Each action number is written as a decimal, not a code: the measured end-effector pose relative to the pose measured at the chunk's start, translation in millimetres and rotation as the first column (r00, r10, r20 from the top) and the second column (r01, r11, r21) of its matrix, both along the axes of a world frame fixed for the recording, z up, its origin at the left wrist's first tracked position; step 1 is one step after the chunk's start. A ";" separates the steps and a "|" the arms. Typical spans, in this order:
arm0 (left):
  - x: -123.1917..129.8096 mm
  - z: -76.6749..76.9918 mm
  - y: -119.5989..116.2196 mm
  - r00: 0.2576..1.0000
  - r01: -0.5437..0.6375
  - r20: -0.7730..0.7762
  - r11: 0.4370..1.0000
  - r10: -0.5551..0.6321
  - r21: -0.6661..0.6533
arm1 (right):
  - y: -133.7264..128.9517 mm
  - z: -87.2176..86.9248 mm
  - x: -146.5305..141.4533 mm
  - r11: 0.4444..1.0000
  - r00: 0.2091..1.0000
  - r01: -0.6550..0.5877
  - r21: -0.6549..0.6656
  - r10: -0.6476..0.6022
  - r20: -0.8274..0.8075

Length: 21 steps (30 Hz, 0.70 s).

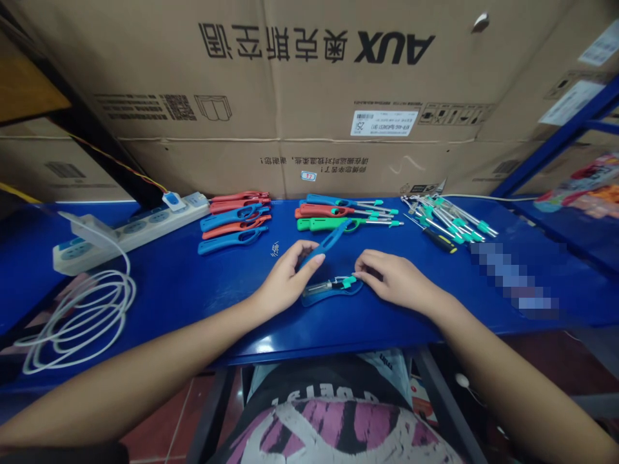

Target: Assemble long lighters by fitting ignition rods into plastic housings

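Between thumb and fingers, my left hand (294, 274) grips a blue lighter shell half (333, 237), tilted up above the table. Below it on the blue table lies the other blue shell half (329, 295), open side up. Inside that half sit a clear fuel tank (316, 289) and a green trigger (347, 282) with thin wires. My right hand (391, 277) is at the right end of this half, thumb and forefinger pinched together at the green trigger; whether they grip it or only touch it I cannot tell. Small screws (275, 249) lie left of my left hand.
Red and blue handle shells (232, 241) are stacked at back left. Assembled long-nosed lighters (333, 223) lie at back centre. Metal rods with green triggers (452, 216) and a screwdriver (440, 240) are at right. A power strip (130, 235) and coiled cable (80, 322) occupy the left.
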<state>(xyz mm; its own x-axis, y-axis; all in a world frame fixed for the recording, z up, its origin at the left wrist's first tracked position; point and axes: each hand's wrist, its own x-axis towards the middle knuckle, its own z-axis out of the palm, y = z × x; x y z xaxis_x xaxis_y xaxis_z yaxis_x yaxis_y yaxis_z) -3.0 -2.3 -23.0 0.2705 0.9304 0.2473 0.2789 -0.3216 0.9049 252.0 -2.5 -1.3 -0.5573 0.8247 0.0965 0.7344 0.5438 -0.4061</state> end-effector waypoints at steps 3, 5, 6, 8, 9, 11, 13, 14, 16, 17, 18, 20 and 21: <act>-4.0 4.8 5.0 0.996 0.021 0.090 0.999 -0.019 -0.024 | -5.3 9.2 0.6 1.000 0.996 0.016 0.026 -0.018 0.087; -6.5 5.8 7.0 0.994 0.031 0.108 0.999 -0.029 -0.015 | -7.4 14.1 3.2 1.000 0.989 0.010 -0.004 -0.009 0.150; -7.5 6.0 7.1 0.996 0.026 0.085 1.000 -0.027 0.001 | -7.7 15.5 5.1 0.999 0.984 0.006 -0.033 0.000 0.176; -9.0 6.7 5.1 0.999 0.037 -0.025 0.999 -0.037 0.024 | -7.1 16.4 8.8 0.994 0.980 0.002 -0.105 0.019 0.197; -9.4 7.4 3.2 0.993 0.064 -0.105 0.997 -0.060 0.032 | -6.4 16.2 10.2 0.991 0.982 -0.004 -0.136 0.030 0.189; -9.4 9.0 -1.3 0.957 0.128 -0.271 0.989 -0.105 0.068 | -5.3 15.7 11.7 0.987 0.989 -0.024 -0.160 0.047 0.139; -8.6 9.3 -5.2 0.909 0.181 -0.400 0.976 -0.118 0.124 | -4.9 16.4 11.3 0.990 0.995 -0.039 -0.138 0.052 0.088; -8.0 8.8 -6.5 0.887 0.200 -0.446 0.970 -0.119 0.140 | -5.1 17.3 10.6 0.992 0.996 -0.042 -0.123 0.051 0.071; -7.0 6.8 -7.5 0.849 0.229 -0.511 0.965 -0.133 0.128 | -6.0 19.7 8.9 0.993 0.997 -0.041 -0.109 0.049 0.066; -6.7 5.7 -7.4 0.835 0.240 -0.532 0.964 -0.144 0.115 | -6.5 20.9 8.2 0.993 0.996 -0.040 -0.110 0.047 0.071; -6.4 4.6 -7.1 0.827 0.246 -0.543 0.963 -0.149 0.111 | -7.2 21.8 7.7 0.993 0.996 -0.034 -0.115 0.043 0.076; -6.4 3.4 -6.2 0.825 0.247 -0.546 0.962 -0.145 0.117 | -8.6 22.6 7.5 0.990 0.995 -0.017 -0.138 0.030 0.095; -6.4 3.3 -6.0 0.826 0.250 -0.543 0.961 -0.148 0.118 | -9.4 22.3 7.7 0.988 0.994 -0.004 -0.151 0.021 0.110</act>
<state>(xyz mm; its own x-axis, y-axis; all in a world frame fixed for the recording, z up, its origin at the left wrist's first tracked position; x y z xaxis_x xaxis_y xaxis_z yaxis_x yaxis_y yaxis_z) -9.4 -8.3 -19.7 0.5810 0.7962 0.1688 0.6067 -0.5619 0.5624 259.7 -11.9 21.0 -0.5679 0.8180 -0.0910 0.7729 0.4920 -0.4008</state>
